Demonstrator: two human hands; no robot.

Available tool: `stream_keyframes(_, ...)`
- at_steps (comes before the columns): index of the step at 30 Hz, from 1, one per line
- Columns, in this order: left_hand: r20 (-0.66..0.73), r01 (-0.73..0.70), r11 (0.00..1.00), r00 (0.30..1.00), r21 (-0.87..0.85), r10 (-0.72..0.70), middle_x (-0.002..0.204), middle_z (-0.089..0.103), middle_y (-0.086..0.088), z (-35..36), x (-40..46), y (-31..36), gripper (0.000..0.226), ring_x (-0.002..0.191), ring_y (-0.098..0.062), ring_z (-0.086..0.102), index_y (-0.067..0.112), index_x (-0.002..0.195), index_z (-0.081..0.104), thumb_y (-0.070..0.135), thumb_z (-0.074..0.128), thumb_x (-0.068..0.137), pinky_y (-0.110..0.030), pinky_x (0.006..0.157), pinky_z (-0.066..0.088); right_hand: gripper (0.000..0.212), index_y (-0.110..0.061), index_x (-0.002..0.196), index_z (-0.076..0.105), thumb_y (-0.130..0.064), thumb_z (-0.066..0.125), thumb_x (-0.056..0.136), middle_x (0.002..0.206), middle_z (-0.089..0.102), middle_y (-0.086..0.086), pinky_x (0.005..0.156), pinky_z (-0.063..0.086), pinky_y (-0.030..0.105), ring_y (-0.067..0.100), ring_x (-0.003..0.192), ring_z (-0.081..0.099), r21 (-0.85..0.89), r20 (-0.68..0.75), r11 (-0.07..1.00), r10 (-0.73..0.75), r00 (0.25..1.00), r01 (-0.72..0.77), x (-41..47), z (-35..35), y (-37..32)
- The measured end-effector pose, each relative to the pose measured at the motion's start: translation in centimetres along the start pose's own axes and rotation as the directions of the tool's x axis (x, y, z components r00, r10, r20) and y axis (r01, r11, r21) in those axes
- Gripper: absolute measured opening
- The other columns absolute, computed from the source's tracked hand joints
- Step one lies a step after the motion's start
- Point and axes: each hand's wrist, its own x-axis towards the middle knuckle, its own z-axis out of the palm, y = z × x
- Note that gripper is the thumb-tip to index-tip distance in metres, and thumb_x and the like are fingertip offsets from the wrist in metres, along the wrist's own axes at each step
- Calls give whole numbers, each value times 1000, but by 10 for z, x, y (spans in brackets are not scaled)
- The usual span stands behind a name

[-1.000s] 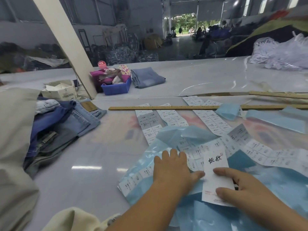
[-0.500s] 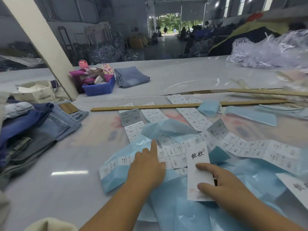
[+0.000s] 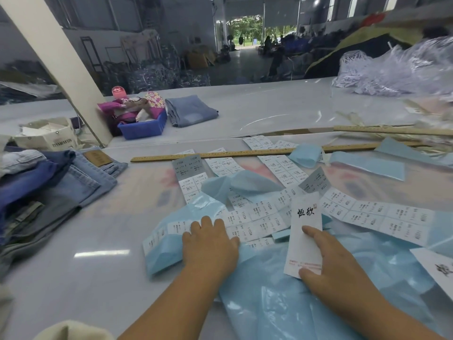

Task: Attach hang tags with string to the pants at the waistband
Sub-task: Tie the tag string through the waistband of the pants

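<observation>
A white hang tag [image 3: 305, 229] with black characters lies tilted on the sticker sheets. My right hand [image 3: 328, 263] holds it between thumb and forefinger at its lower half. My left hand [image 3: 210, 241] lies palm down, fingers together, on a strip of white label stickers [image 3: 257, 217] backed with light blue paper [image 3: 161, 256]. A pile of denim pants [image 3: 56, 182] sits at the left of the table, a brown waistband patch facing up. No string is visible on the tag.
A long wooden ruler [image 3: 245, 153] lies across the table behind the stickers. A blue bin [image 3: 144, 127] with cloth, folded jeans [image 3: 191, 110] and a cream bag [image 3: 49, 136] stand further back. Clear plastic bags [image 3: 397, 69] pile up far right. Another tag [image 3: 438, 266] lies at the right edge.
My left hand has slid left along the sticker strip and now lies flat on it. The right hand keeps hold of the hang tag, shifted slightly right.
</observation>
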Motion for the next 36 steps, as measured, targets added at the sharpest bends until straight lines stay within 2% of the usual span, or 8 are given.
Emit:
stream_keyframes(4, -209, -204, 979, 958, -22, 195, 133, 42, -1, -2, 1, 5, 35, 117, -23, 40, 22, 131, 46, 29, 41, 96, -36, 96, 33, 76, -27, 151, 23, -17, 64, 88, 152, 28, -8, 110, 23, 21, 9, 137, 27, -45, 23, 999, -7, 1000, 8, 0, 1, 1)
stream_keyframes(7, -92, -374, 913, 927, -164, 364, 128, 48, 5, 1, -5, 18, 39, 118, -20, 41, 27, 127, 52, 48, 39, 96, -36, 101, 34, 77, -27, 152, 20, -21, 63, 89, 155, 24, -8, 113, 19, 20, 9, 141, 22, -66, 35, 998, -16, 999, 19, 1, 2, 2)
stream_keyframes(14, -167, -229, 887, 970, -400, 175, 147, 39, 4, -6, 10, -3, 48, 133, -17, 35, 27, 142, 43, 39, 49, 96, -35, 110, 29, 73, -29, 151, 21, -27, 60, 90, 155, 24, -11, 114, 15, 20, 6, 142, 20, -94, 28, 995, -40, 999, 43, 0, 2, 8)
stream_keyframes(18, 106, -81, 975, 989, -209, 105, 159, 23, 3, -5, 20, -25, 85, 146, -23, 20, 28, 153, 21, 55, 59, 82, -41, 119, 21, 67, -30, 148, 30, -24, 62, 89, 150, 32, -14, 110, 20, 17, 3, 136, 27, -72, -9, 996, -62, 998, 61, -1, 2, 9)
stream_keyframes(25, 205, -138, 987, 967, -85, 152, 117, 47, 7, -18, 12, -10, 88, 108, -19, 45, 34, 124, 46, 81, 60, 51, -35, 87, 42, 62, -34, 144, 38, -24, 65, 89, 129, 35, -25, 98, 25, 11, -6, 118, 31, -40, -1, 992, -123, 992, 123, -2, 1, 5)
stream_keyframes(31, -5, -80, 982, 997, -169, 81, 90, 61, 4, -32, 4, 5, 32, 81, -18, 57, 23, 92, 61, 52, 47, 89, -32, 71, 46, 65, -35, 145, 33, -29, 66, 89, 130, 32, -22, 107, 28, 15, -2, 123, 33, -16, 60, 993, -116, 991, 118, -3, 1, -2)
stream_keyframes(34, -247, -120, 972, 967, -200, 69, 80, 55, 1, -46, -3, 20, 23, 65, -18, 49, 20, 81, 50, 27, 38, 98, -28, 56, 36, 48, -31, 131, 54, -23, 71, 87, 121, 48, -25, 93, 33, 2, -5, 110, 48, 104, -83, 981, -153, 985, 161, -4, 1, -8)
stream_keyframes(36, -389, -193, 967, 914, -167, 115, 80, 57, -3, -55, -12, 33, 14, 66, -23, 50, 22, 83, 44, 23, 41, 97, -28, 53, 30, 34, -28, 116, 65, -17, 74, 85, 111, 59, -26, 87, 42, 10, -6, 103, 56, 211, -273, 955, -146, 951, 207, -6, -1, -12)
